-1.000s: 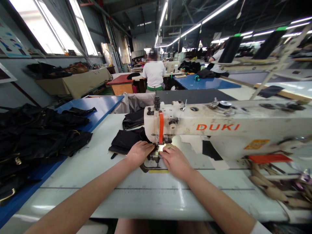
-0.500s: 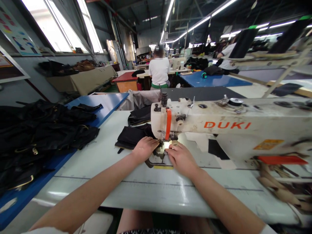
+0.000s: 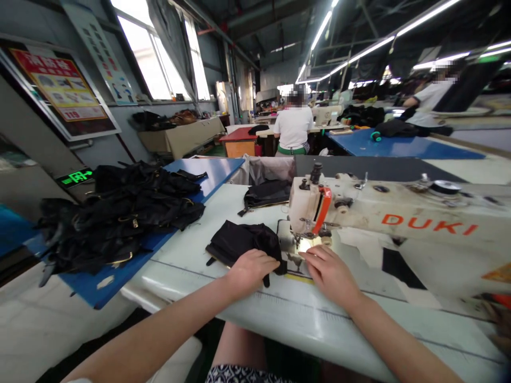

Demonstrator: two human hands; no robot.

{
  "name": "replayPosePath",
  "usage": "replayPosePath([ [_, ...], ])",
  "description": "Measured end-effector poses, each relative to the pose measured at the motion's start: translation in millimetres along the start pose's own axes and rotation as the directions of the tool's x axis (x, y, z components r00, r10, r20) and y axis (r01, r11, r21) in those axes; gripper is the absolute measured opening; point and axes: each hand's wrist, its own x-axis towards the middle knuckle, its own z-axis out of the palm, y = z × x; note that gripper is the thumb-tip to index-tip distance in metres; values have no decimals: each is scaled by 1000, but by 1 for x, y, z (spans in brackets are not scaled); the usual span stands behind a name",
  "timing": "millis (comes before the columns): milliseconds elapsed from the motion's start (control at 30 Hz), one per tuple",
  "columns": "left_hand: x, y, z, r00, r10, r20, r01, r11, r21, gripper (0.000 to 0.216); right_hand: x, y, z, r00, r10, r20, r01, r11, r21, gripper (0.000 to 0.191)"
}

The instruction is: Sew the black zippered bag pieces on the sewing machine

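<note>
A white DUKI sewing machine stands on the pale table. My left hand is closed on the near edge of a black fabric piece lying left of the needle. My right hand lies beside the lit needle plate, fingers curled at the plate; what they hold, if anything, is hidden. A second black piece lies farther back on the table, behind the machine head.
A heap of black bags with gold fittings covers a blue table at left. A grey bin stands behind the table. A person in a white shirt sits ahead, another at right. Posters hang left.
The view has swung left and the machine now sits further right. My left hand has drawn back from the needle and pulled the black fabric toward me. My right hand stays at the plate.
</note>
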Motion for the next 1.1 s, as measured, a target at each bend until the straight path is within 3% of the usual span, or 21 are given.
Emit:
replayPosePath([
  [100,-10,17,-26,993,-104,-47,92,973,-213,36,4,-37,-3,1000,-22,-5,23,988,152,35],
  [167,-11,29,-53,975,-217,-47,181,897,-402,29,13,-65,-11,999,-33,-18,37,961,276,32],
  [300,-9,39,-113,886,-454,97,371,568,-735,35,43,-106,-34,990,137,-32,-104,867,487,12],
  [400,-19,32,-147,832,-541,125,396,421,-816,38,62,-120,-44,950,301,80,-280,714,642,20],
  [467,-37,24,-158,803,-586,105,388,381,-839,36,68,-125,-44,912,377,159,-352,523,777,23],
  [567,-79,13,-153,757,-646,102,420,361,-833,31,69,-129,-37,853,451,263,-384,200,901,27],
  [633,-108,11,-137,718,-683,132,460,324,-827,32,69,-131,-33,816,480,321,-391,51,919,30],
  [700,-131,14,-115,689,-708,157,471,273,-839,33,71,-132,-29,789,502,354,-392,-32,919,29],
  [800,-145,21,-85,692,-696,193,446,201,-872,42,74,-132,-24,758,524,388,-401,-95,911,22],
  [933,-136,23,-75,634,-769,82,439,271,-856,65,78,-131,-21,719,543,434,-414,-166,895,19],
  [1000,-128,20,-77,679,-732,51,378,289,-879,59,78,-130,-22,688,570,449,-410,-205,889,22],
  [1100,-120,18,-82,793,-598,114,244,140,-960,32,76,-129,-22,603,615,507,-467,-244,850,26],
])
